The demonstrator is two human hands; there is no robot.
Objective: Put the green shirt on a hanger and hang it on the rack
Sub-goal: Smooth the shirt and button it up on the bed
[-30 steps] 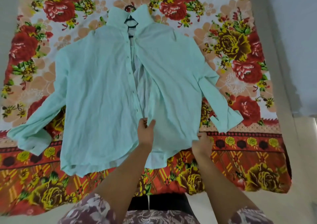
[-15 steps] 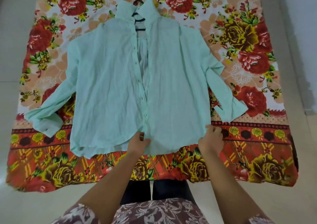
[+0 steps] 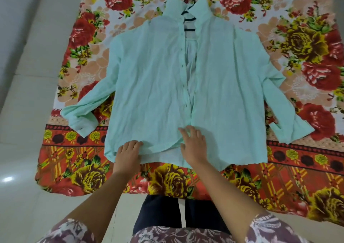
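The pale green shirt (image 3: 152,86) lies flat and face up on a floral blanket, front unbuttoned, both sleeves spread out to the sides. A black hanger (image 3: 189,17) sits inside the collar, its hook poking out past the top. My left hand (image 3: 128,151) is at the hem of the left front panel, fingers bent onto the fabric edge. My right hand (image 3: 193,144) rests with spread fingers on the lower middle of the shirt, where the two front panels meet. No rack is in view.
The red and yellow floral blanket (image 3: 307,37) covers the pale tiled floor (image 3: 24,93). Bare floor runs along the left side and near my legs (image 3: 160,213) at the bottom.
Both hands moved left along the hem: the left from the middle to the left panel's hem, the right from the right panel's corner to the middle. The view shifted closer.
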